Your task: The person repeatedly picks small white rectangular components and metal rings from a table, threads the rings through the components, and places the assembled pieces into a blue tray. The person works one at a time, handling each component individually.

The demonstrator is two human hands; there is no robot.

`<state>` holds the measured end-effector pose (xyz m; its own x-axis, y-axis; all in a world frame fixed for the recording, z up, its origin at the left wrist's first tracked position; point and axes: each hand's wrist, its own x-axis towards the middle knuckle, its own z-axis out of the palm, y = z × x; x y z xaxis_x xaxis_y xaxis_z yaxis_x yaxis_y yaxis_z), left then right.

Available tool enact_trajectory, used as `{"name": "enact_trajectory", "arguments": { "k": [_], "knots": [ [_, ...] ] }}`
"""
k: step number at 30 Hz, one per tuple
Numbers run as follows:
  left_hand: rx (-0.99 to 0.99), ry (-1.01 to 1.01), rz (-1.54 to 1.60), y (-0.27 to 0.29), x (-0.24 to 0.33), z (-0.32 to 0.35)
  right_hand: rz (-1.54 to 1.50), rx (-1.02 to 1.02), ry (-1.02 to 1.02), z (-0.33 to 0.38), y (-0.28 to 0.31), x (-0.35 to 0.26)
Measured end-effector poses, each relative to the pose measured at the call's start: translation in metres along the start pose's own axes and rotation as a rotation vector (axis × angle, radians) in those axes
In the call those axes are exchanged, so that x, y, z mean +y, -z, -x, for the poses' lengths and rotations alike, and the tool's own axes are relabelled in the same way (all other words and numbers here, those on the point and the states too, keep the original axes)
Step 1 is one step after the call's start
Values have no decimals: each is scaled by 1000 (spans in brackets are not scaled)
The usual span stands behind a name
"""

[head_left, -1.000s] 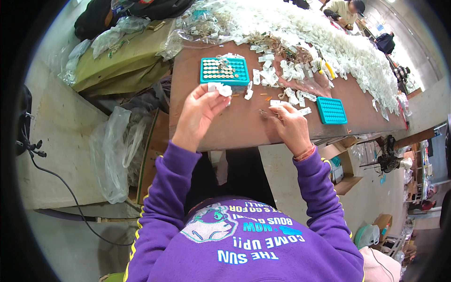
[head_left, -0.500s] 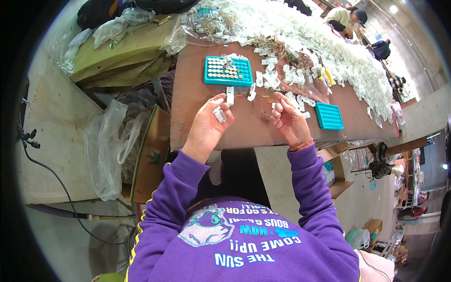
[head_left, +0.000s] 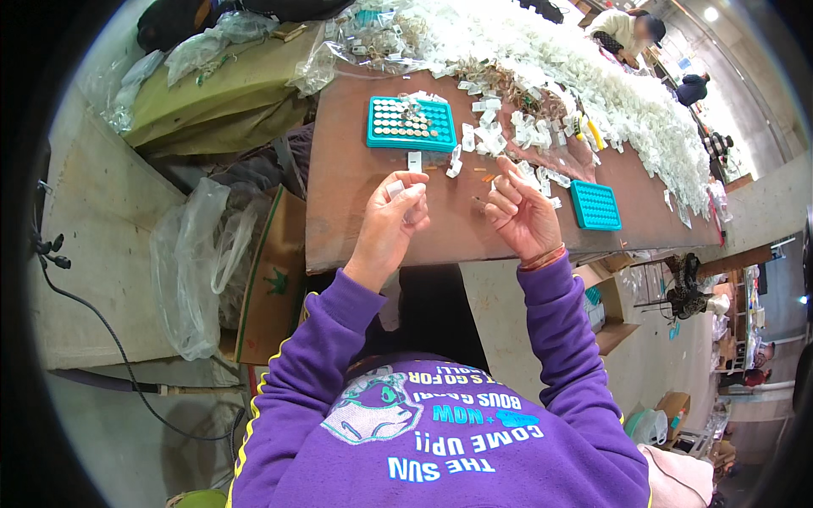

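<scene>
My left hand point(head_left: 391, 222) is closed at the table's near edge around a small white translucent plastic case point(head_left: 395, 189), its fingers bent against the thumb. Another such case point(head_left: 415, 162) lies just beyond those fingertips. To the right my right hand point(head_left: 523, 216) is closed too, with thumb and forefinger pinched; whatever they hold is too small to make out. Ahead of my left hand sits a turquoise tray point(head_left: 373, 146) with round silvery discs point(head_left: 391, 121) in its pockets. A second turquoise tray point(head_left: 596, 206) rests right of my right hand.
A huge heap of white plastic cases point(head_left: 593, 110) covers the far and right side of the brown table point(head_left: 347, 169). Yellow-handled pliers point(head_left: 594, 134) lie by it. Left of the table stand a cardboard box point(head_left: 269, 271) and a clear plastic bag point(head_left: 190, 271). Another person point(head_left: 622, 35) is at the far right.
My left hand has turned inward and its fingers have closed further around the plastic case. My right hand has shifted only slightly, its pinch kept.
</scene>
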<state>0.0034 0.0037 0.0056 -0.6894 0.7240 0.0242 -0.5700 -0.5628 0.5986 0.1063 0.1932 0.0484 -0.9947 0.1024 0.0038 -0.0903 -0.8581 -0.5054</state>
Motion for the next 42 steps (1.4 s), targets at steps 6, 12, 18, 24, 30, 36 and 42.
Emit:
{"name": "enact_trajectory", "arguments": {
  "k": [6,12,18,24,30,36,42],
  "knots": [
    [-30,-6,19,6,-2,2,38,3,1,0,-6,3],
    [-59,6,38,7,-1,1,173,-10,37,-2,-12,7],
    [-33,15,37,6,-2,1,1427,304,407,5,-9,0],
    [22,-17,86,4,-3,1,2331,255,561,9,7,19],
    [20,-71,-137,-3,-2,1,1610,236,348,-5,-9,19],
    [-54,-146,-363,-13,1,6,797,75,-99,-13,-33,22],
    [-58,-127,-326,-11,6,11,842,100,-124,-10,-43,31]
  ]
}}
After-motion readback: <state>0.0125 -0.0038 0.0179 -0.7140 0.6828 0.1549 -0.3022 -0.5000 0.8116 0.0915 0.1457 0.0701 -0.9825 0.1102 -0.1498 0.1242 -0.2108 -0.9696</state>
